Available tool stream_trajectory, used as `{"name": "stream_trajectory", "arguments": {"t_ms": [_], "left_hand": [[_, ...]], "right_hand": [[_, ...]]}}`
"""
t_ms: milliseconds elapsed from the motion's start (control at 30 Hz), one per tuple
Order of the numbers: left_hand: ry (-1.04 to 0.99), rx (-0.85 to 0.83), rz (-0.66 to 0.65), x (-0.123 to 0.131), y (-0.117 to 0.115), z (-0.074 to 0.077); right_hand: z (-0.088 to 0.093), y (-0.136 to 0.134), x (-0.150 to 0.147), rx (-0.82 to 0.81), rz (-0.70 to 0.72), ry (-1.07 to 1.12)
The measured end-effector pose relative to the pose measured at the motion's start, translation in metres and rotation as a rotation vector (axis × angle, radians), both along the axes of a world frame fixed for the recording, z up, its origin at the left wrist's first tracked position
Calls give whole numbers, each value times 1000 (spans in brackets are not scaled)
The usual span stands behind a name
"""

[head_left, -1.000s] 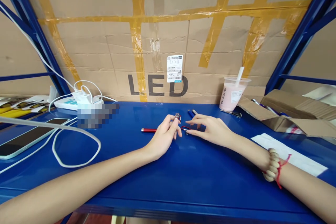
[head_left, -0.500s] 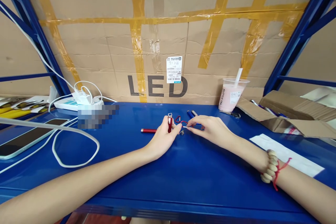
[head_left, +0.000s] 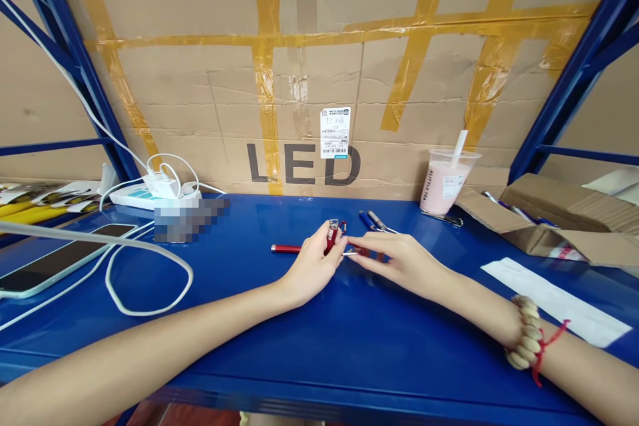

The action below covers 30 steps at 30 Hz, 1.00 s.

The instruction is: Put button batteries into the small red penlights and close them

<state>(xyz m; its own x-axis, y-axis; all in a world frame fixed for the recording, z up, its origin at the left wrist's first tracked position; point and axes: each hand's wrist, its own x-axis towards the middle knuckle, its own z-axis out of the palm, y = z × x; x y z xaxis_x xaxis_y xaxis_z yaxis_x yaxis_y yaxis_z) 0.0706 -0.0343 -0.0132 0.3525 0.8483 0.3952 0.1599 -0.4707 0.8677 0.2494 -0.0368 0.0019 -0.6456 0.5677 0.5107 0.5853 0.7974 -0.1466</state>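
Note:
My left hand (head_left: 313,266) is closed around a short red tube (head_left: 333,234) with a silver end, held upright over the blue table. My right hand (head_left: 407,263) is beside it, its fingertips reaching the left fingers and the tube. A thin metal piece and something dark red show by the right fingers; whether they are gripped is hard to tell. Another red tube (head_left: 286,249) lies left of my left hand, partly behind it. Beyond my right hand lie a blue pen-like tube (head_left: 367,221) and a silver one (head_left: 378,220).
A pink drink cup (head_left: 446,181) stands at the back right, near an open cardboard box (head_left: 539,213). White paper (head_left: 554,299) lies at right. On the left are a phone (head_left: 64,259), white cables and a power strip (head_left: 134,197). Taped cardboard (head_left: 219,106) rises behind.
My right fingertips have moved up against my left hand. The red tube in my left hand has tilted. The small metal piece between the hands no longer shows on the table. The view has shifted slightly.

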Motion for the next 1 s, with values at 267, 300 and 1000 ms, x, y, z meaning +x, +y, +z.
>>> {"name": "stream_trajectory", "arguments": {"t_ms": [267, 300, 1000], "left_hand": [[80, 54, -2, 0, -2, 2], [83, 58, -3, 0, -2, 2], [41, -136, -171, -1, -2, 1]], "right_hand": [[2, -2, -2, -28, 67, -89], [2, -2, -2, -30, 70, -89], [3, 6, 2, 200, -65, 277]]}}
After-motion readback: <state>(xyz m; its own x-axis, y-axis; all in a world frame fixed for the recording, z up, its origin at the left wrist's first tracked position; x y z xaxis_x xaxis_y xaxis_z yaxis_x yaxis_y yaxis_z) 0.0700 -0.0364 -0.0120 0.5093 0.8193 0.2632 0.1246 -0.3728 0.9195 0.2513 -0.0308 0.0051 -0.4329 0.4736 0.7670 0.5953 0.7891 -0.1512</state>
